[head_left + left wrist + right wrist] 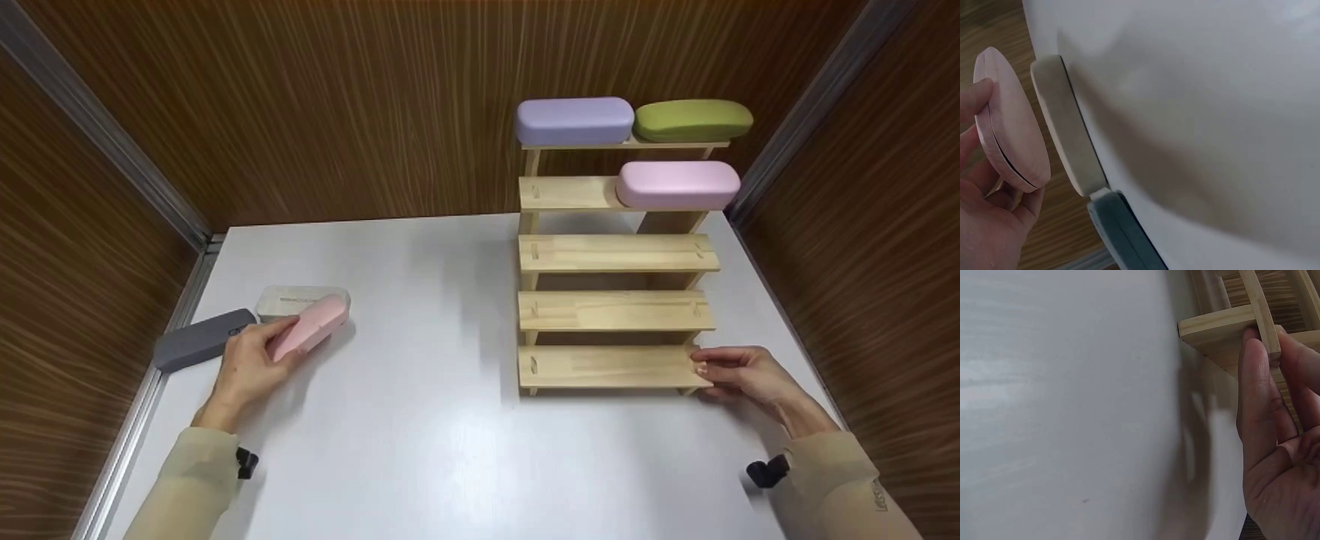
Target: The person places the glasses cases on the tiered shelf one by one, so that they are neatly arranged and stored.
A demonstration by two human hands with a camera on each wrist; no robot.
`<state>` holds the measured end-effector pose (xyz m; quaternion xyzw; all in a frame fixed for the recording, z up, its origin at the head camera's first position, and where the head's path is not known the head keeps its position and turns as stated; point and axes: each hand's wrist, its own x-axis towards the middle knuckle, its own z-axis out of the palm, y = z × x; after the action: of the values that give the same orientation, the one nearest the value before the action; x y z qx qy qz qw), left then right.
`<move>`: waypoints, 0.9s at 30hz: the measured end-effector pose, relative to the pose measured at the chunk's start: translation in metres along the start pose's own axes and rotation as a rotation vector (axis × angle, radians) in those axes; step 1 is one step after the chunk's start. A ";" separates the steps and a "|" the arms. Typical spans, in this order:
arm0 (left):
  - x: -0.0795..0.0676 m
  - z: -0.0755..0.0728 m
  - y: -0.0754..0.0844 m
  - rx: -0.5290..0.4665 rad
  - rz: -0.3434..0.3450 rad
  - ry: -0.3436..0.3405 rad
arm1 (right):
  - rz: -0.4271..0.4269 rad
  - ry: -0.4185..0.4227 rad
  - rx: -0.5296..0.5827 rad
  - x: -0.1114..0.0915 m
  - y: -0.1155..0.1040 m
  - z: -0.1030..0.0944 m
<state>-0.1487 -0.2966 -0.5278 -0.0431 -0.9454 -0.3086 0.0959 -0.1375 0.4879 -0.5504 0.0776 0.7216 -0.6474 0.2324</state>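
Note:
My left hand (251, 366) grips a light pink glasses case (311, 328) between thumb and fingers. In the left wrist view the pink case (1013, 121) is held up off the table, a thin dark seam running along its side. Behind it lie a white glasses case (289, 300) and a dark grey glasses case (202, 341), end to end. On the right stands a stepped wooden rack (611, 367). My right hand (754, 379) pinches the right end of its lowest shelf, fingertips on both faces of the board (1264, 312).
A lavender case (575, 121) and a green case (694, 120) sit on the rack's top shelf. A brighter pink case (679, 185) rests at the right of the second shelf. Brown wood-grain panels (360, 112) wall in the white table (420, 420).

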 end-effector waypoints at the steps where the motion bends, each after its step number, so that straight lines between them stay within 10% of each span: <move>1: 0.002 0.001 0.003 -0.002 0.007 -0.001 | 0.001 -0.003 -0.004 0.000 0.000 0.000; 27: 0.061 -0.003 0.086 -0.047 0.173 -0.083 | -0.006 -0.004 -0.031 0.000 0.000 -0.001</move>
<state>-0.1959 -0.2273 -0.4631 -0.1396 -0.9338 -0.3190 0.0821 -0.1380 0.4890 -0.5506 0.0707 0.7313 -0.6370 0.2332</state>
